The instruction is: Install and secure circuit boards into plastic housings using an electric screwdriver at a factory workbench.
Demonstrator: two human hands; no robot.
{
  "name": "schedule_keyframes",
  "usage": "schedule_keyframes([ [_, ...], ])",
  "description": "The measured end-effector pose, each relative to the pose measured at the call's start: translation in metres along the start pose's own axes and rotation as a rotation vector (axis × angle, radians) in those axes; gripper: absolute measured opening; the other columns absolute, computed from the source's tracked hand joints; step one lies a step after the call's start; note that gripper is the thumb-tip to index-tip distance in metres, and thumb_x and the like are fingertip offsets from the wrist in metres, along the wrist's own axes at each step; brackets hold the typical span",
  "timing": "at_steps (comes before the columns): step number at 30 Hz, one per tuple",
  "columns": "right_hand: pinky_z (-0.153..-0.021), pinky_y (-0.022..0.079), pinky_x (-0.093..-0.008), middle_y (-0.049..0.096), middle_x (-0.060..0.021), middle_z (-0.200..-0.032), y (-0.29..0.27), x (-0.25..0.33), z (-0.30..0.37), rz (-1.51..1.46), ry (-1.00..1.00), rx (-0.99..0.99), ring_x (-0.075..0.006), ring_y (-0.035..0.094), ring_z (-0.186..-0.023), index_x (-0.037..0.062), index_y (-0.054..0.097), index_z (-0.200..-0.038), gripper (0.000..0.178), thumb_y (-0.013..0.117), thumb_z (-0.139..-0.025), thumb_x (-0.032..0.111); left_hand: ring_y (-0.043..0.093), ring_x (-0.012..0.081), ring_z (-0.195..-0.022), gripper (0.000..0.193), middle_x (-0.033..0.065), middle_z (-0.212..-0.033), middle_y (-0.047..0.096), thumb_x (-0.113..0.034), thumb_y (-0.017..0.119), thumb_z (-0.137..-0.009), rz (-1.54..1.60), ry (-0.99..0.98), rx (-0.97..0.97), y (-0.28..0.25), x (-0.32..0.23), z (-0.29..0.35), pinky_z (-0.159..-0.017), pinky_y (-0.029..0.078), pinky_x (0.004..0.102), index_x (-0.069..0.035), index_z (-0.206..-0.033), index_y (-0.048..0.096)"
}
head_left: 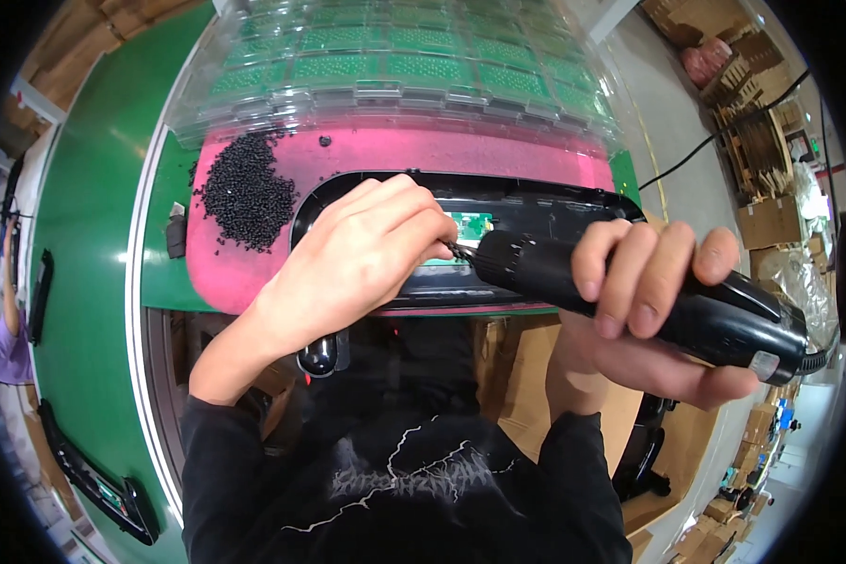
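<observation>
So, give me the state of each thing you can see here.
Left hand: fingers bent, at the driver's tip; grip unclear.
Right hand: wrapped around the driver.
Black power driver: held slanted; on or off, unclear.
Black casing: open.
Green circuit board: exposed, partly hidden.
Small black pieces: heaped loose.
Clear trays: apparently stacked.

The electric screwdriver [550, 268] is black, as are the casing [573, 207] and the heaped small parts [249, 193]. The circuit board [474, 224] is green, the mat [366, 146] pink, the desk [159, 277] green. Pale, jagged lightning-like lines cross the black shirt [404, 526].
</observation>
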State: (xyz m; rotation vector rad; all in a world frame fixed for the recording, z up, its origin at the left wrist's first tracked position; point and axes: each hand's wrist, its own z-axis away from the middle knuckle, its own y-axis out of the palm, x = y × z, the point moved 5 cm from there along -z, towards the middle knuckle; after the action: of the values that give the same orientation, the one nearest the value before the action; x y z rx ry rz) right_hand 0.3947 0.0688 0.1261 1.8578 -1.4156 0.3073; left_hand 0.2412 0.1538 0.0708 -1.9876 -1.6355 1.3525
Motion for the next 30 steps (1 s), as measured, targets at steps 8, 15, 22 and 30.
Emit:
schedule_keyframes([
  [8, -0.048, 0.041, -0.0280, 0.054, 0.0008, -0.062, -0.008, -0.015, 0.006, -0.067, 0.048, 0.111, -0.0105, 0.049, -0.044, 0.0094, 0.050, -0.103, 0.062, 0.070, -0.077, 0.062, 0.063, 0.0288, -0.076, 0.015, 0.0133, -0.083, 0.063, 0.008, 0.066, -0.076, 0.442, -0.094, 0.195, 0.021, 0.028, 0.010, -0.066, 0.051, 0.0354, 0.005, -0.089, 0.061],
  [15, -0.054, 0.041, -0.0302, 0.050, 0.0006, -0.066, -0.035, -0.036, 0.013, 0.005, 0.090, 0.047, -0.0109, 0.046, -0.048, 0.0099, 0.048, -0.103, 0.059, 0.065, -0.081, 0.062, 0.067, 0.0192, -0.073, 0.008, 0.0096, -0.077, 0.069, -0.001, 0.074, -0.075, 0.375, -0.127, -0.126, 0.016, 0.059, 0.013, -0.064, 0.053, 0.0286, 0.001, -0.082, 0.071],
  [22, -0.051, 0.036, -0.0308, 0.047, -0.0032, -0.062, -0.077, -0.056, 0.015, 0.267, 0.194, -0.126, -0.0127, 0.040, -0.047, 0.0068, 0.048, -0.099, 0.041, 0.054, -0.090, 0.046, 0.067, 0.0256, -0.077, 0.013, 0.0103, -0.081, 0.068, -0.009, 0.074, -0.077, 0.309, -0.284, 0.068, 0.032, 0.074, 0.030, -0.068, 0.052, 0.0345, 0.000, -0.086, 0.069],
  [30, -0.052, 0.036, -0.0306, 0.048, -0.0035, -0.062, -0.086, -0.062, 0.018, 0.322, 0.219, -0.132, -0.0130, 0.041, -0.047, 0.0067, 0.048, -0.100, 0.037, 0.054, -0.091, 0.042, 0.059, 0.0270, -0.087, 0.017, 0.0075, -0.085, 0.063, -0.016, 0.069, -0.083, 0.174, -0.236, 0.263, 0.042, 0.068, 0.030, -0.076, 0.048, 0.0371, -0.001, -0.083, 0.060],
])
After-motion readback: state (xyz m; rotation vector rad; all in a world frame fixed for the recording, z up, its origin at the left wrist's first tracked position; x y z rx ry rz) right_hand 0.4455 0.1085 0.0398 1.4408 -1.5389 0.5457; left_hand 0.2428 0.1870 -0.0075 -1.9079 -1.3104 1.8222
